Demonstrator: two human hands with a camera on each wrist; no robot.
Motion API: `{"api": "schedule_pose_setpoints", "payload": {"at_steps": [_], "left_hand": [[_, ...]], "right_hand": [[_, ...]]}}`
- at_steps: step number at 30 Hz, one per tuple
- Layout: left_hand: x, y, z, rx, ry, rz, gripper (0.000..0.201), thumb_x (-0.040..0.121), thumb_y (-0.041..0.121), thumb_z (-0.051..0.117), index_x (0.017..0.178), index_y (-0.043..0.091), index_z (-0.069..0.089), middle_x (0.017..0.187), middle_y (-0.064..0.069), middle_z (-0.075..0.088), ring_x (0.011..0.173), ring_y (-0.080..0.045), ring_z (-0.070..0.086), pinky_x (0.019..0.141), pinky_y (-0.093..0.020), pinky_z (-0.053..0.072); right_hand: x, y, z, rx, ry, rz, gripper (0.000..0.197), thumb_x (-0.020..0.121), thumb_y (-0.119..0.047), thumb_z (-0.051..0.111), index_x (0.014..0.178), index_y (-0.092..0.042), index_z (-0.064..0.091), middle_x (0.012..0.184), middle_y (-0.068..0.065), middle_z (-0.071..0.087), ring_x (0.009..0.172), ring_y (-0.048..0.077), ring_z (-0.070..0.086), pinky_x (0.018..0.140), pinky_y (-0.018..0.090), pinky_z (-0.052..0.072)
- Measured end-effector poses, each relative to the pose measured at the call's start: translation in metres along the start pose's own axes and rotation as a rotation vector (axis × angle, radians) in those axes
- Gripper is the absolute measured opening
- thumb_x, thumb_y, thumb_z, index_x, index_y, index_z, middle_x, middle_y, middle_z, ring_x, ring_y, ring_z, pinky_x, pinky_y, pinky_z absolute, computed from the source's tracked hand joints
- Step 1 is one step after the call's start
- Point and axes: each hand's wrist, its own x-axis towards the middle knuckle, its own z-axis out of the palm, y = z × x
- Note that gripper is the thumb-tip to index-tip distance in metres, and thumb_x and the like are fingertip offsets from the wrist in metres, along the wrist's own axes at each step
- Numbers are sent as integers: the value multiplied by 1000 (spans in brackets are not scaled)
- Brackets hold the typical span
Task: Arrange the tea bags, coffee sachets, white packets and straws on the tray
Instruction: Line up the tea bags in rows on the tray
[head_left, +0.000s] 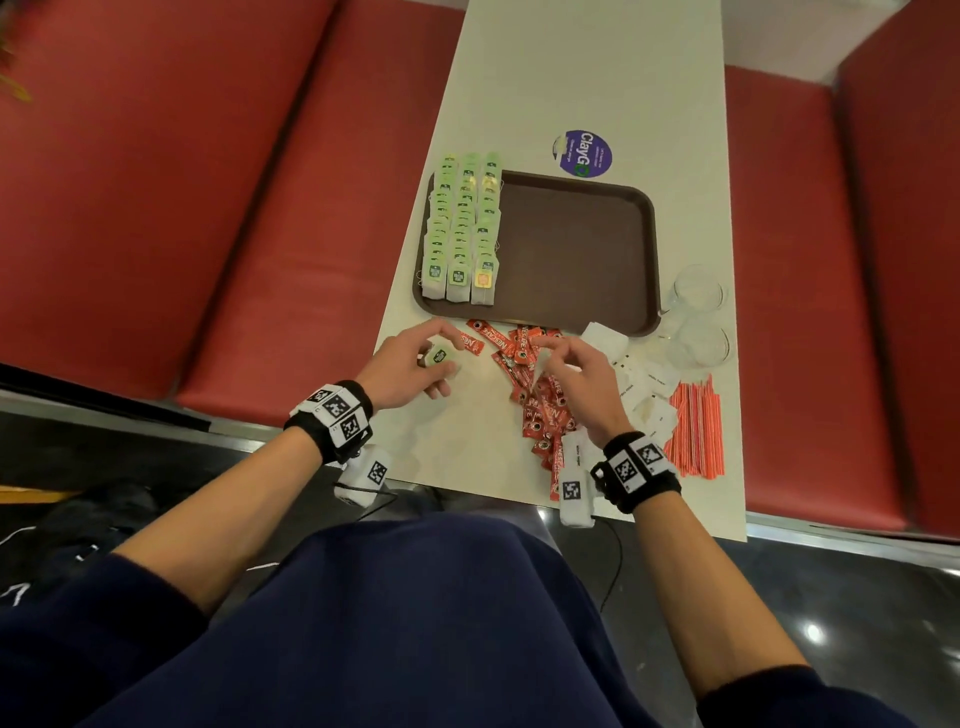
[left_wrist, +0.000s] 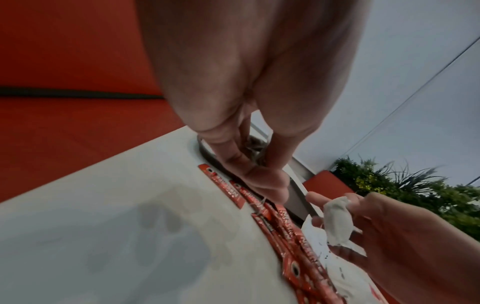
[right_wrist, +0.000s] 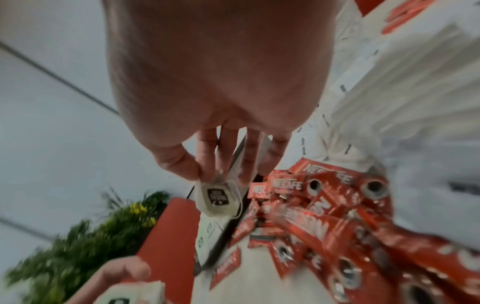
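Both hands hover over the near end of the table (head_left: 597, 78), each holding a tea bag. Left hand (head_left: 410, 366) curls its fingers round a small stack of bags with a green label (head_left: 439, 356), close to the table's left edge. Right hand (head_left: 582, 371) pinches one tea bag (right_wrist: 221, 198) by its top between thumb and fingertips (the wrist view shows it dangling above the sachets).

Going by size: the brown tray (head_left: 582, 249) lies mid-table, its near rim just beyond the hands. Three neat rows of tea bags (head_left: 460, 228) fill its left side, overlapping from far rim to near rim; the rest of its floor is bare. Red coffee sachets (head_left: 540, 405) lie in a loose heap between the tray's near rim and the table's near edge, under and beside the right hand. Orange straws (head_left: 696, 431) lie bundled along the right edge. White packets (head_left: 644, 379) are scattered between sachets and straws. Two clear cups (head_left: 698, 317) stand off the tray's near right corner. A round purple sticker (head_left: 584, 154) sits just past the tray's far rim.
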Motion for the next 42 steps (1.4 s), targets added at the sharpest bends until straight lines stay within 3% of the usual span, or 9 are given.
{"api": "schedule_pose_setpoints", "payload": {"at_steps": [4, 8, 13, 17, 21, 25, 34, 38, 42], "left_hand": [[10, 19, 4, -14, -17, 35, 10, 98, 13, 79, 102, 19, 71, 103, -30, 68, 72, -26, 81, 73, -44, 68], [19, 36, 6, -43, -30, 16, 35, 87, 12, 90, 114, 20, 69, 107, -15, 73, 68, -28, 80, 68, -45, 67], [36, 32, -7, 0, 56, -89, 51, 74, 19, 100, 105, 11, 59, 88, -5, 80, 67, -28, 78, 59, -41, 63], [45, 29, -24, 76, 92, -118, 54, 65, 35, 103, 98, 15, 65, 86, 0, 79, 57, -19, 68, 58, -38, 61], [54, 19, -36, 124, 124, -151, 43, 71, 39, 100, 98, 19, 72, 76, -2, 79, 58, -20, 73, 58, -32, 61], [64, 13, -46, 88, 129, -166, 36, 80, 34, 95, 107, 18, 78, 75, -5, 80, 69, -23, 79, 71, -28, 65], [82, 8, -67, 78, 164, -130, 21, 88, 26, 90, 103, 23, 77, 82, 4, 82, 75, -11, 80, 89, -39, 64], [89, 4, -70, 6, 167, -136, 27, 84, 24, 93, 104, 20, 75, 84, 2, 82, 73, -16, 80, 89, -41, 65], [95, -1, -71, -50, 151, -149, 29, 84, 29, 94, 104, 23, 74, 83, -4, 82, 78, -22, 80, 95, -44, 62]], "right_hand": [[8, -21, 0, 347, -47, 41, 26, 104, -4, 54, 81, -13, 44, 112, 12, 79, 97, 27, 70, 79, 34, 56], [18, -36, 13, 454, -66, 92, 21, 107, -17, 67, 90, -5, 63, 105, 27, 70, 96, 28, 70, 83, 39, 58], [25, -38, 32, 381, 4, 53, 20, 96, -6, 80, 112, 0, 70, 108, 13, 80, 99, 27, 77, 92, 44, 62], [35, -33, 39, 377, 18, 87, 42, 95, -7, 79, 129, -29, 68, 108, 17, 78, 99, 35, 77, 90, 44, 66], [53, -27, 45, 318, 56, 195, 19, 100, -8, 73, 117, -16, 75, 117, 14, 72, 107, 32, 76, 89, 35, 66], [80, -19, 52, 161, 162, 250, 9, 94, -22, 76, 101, -28, 74, 109, 3, 74, 102, 23, 75, 93, 49, 65], [118, -26, 74, -119, 221, 153, 6, 96, -22, 80, 97, -26, 76, 91, -11, 76, 89, 3, 71, 91, 28, 57], [124, -20, 84, -198, 198, 119, 11, 97, -15, 79, 94, -24, 73, 88, -10, 75, 91, 10, 72, 94, 29, 56], [126, -23, 83, -286, 141, 113, 8, 99, -12, 76, 97, -19, 71, 90, -4, 73, 86, 5, 66, 77, 7, 40]]}}
